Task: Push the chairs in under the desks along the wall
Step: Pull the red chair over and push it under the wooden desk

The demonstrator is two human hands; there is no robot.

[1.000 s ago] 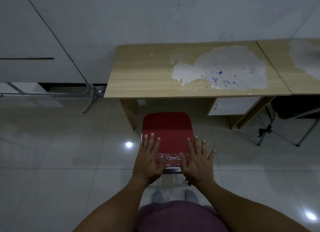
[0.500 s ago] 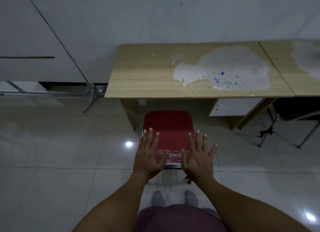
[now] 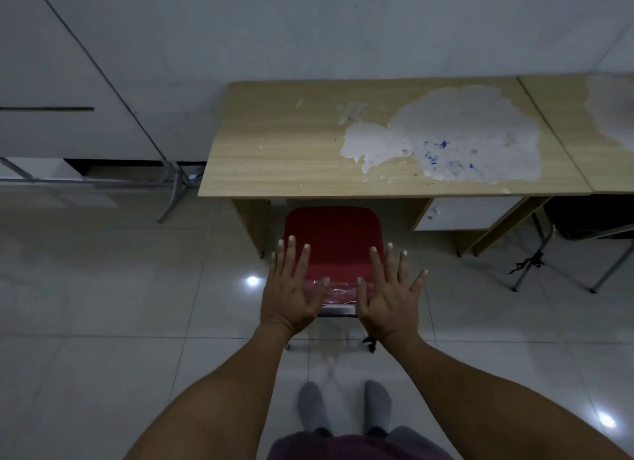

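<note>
Both hands flat and fingers spread, left hand (image 3: 291, 295) and right hand (image 3: 389, 296), you are pressing on the near edge of the red chair (image 3: 333, 250), its front just reaching under the table (image 3: 281, 157), most of it left to go.

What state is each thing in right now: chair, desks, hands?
red chair: front edge just under the desk, mostly out
desk: top bare, surface peeled
second desk: alongside, dark chair tucked under
left hand: open, flat
right hand: open, flat
</note>
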